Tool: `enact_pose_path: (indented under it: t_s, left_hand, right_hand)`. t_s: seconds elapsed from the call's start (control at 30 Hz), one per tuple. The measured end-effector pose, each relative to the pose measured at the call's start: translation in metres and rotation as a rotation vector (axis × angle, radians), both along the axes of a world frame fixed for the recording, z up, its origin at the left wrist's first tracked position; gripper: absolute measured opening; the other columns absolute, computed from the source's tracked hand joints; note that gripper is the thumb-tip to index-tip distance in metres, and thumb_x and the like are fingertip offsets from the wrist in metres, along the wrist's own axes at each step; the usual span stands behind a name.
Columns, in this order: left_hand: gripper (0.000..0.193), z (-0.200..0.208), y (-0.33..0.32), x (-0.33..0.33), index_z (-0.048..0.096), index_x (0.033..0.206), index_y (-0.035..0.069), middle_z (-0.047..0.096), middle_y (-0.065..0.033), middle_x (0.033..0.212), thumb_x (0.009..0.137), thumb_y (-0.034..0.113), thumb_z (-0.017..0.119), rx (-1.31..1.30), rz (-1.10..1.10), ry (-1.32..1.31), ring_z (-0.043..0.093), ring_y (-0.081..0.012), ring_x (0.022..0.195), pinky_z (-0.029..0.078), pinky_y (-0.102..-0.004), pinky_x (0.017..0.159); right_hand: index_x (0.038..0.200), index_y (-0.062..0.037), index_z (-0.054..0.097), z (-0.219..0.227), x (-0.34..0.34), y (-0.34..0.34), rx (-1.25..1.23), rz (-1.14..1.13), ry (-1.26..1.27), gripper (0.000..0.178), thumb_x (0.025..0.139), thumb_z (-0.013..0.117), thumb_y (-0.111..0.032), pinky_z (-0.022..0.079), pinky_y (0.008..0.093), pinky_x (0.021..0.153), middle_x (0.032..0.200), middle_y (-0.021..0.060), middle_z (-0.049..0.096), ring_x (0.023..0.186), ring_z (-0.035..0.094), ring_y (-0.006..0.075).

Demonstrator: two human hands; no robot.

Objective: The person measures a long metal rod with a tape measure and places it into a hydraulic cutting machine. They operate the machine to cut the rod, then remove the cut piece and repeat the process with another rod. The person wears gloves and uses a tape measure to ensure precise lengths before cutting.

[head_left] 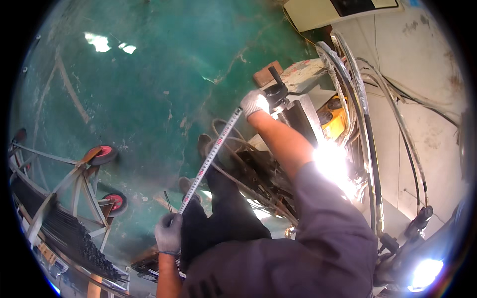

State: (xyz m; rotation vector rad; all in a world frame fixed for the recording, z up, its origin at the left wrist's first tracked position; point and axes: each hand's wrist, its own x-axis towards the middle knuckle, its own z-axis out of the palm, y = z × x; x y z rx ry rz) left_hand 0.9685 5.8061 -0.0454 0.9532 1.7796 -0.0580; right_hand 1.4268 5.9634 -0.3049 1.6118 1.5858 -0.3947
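A white tape measure blade (211, 156) with dark marks and red figures stretches slantwise between my two hands. My left hand (169, 233), in a pale work glove, is closed at the blade's near end; the tape's case is not visible. At the far end my right hand (254, 103), also gloved, is closed beside the blade's tip, its exact finger grip partly hidden. Just right of that glove is a black crank handle (276, 82) on a metal machine part. A thin dark rod (169, 202) sticks up by my left hand.
Two red-hubbed wheels (115, 202) belong to a metal cart (74, 198) with dark rods at left. A brick (267, 73), a yellow machine part (335, 118) and wrapped hoses (361, 99) stand near my right arm. Coiled cables lie by my feet on the green floor (149, 99).
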Motion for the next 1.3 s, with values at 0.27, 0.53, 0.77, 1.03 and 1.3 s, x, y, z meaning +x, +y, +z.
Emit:
enact_pose_path:
  t_s: [0.27, 0.53, 0.77, 1.03, 1.3]
  left_hand:
    - [0.028, 0.01, -0.045, -0.028, 0.081, 0.105, -0.007, 0.078, -0.0146, 0.088, 0.101, 0.021, 0.079, 0.02, -0.016, -0.018, 0.07, -0.0155, 0.084, 0.057, -0.0347, 0.081]
    - [0.026, 0.069, -0.073, -0.051, 0.08, 0.108, -0.006, 0.076, -0.0062, 0.089, 0.103, 0.02, 0.078, 0.196, -0.229, -0.118, 0.066, -0.0121, 0.083, 0.054, -0.0318, 0.078]
    - [0.019, 0.103, -0.1, -0.089, 0.076, 0.099, -0.006, 0.068, -0.0062, 0.081, 0.1, 0.013, 0.079, 0.469, -0.605, -0.279, 0.061, -0.0131, 0.076, 0.051, -0.0324, 0.072]
    - [0.008, 0.176, -0.217, -0.075, 0.076, 0.098, -0.004, 0.07, -0.013, 0.086, 0.095, 0.003, 0.078, 0.694, -1.16, -0.614, 0.064, -0.0234, 0.074, 0.051, -0.037, 0.07]
    - [0.008, 0.268, -0.33, -0.015, 0.077, 0.1, -0.002, 0.069, -0.0112, 0.091, 0.093, -0.001, 0.08, 0.93, -1.414, -0.73, 0.066, -0.0219, 0.082, 0.053, -0.0364, 0.075]
  right_hand:
    - [0.113, -0.0234, 0.088, 0.117, 0.088, 0.003, 0.113, -0.16, 0.532, 0.022, 0.094, 0.078, -0.028, 0.06, 0.049, 0.095, 0.117, 0.0086, 0.083, 0.109, 0.079, 0.0345]
    - [0.13, 0.002, 0.077, 0.173, -0.069, -0.163, 1.103, -1.556, 1.395, 0.032, 0.105, 0.076, -0.017, 0.06, 0.0338, 0.083, 0.103, 0.0082, 0.08, 0.092, 0.074, 0.0171]
    - [0.149, 0.0026, 0.059, 0.37, -0.226, -0.361, 1.665, -1.851, 2.215, 0.067, 0.116, 0.057, -0.055, 0.062, 0.0407, 0.086, 0.105, 0.0138, 0.076, 0.096, 0.075, 0.0246]
    - [0.145, 0.0065, 0.064, 0.513, -0.328, -0.647, 2.234, -1.752, 1.433, 0.041, 0.107, 0.075, -0.003, 0.061, 0.0291, 0.088, 0.109, 0.0105, 0.079, 0.096, 0.076, 0.016]
    - [0.131, 0.0005, 0.07, 0.53, -0.328, -0.939, 3.001, -1.327, 1.168, 0.034, 0.104, 0.082, -0.018, 0.067, 0.0367, 0.081, 0.104, 0.0125, 0.081, 0.088, 0.078, 0.0236]
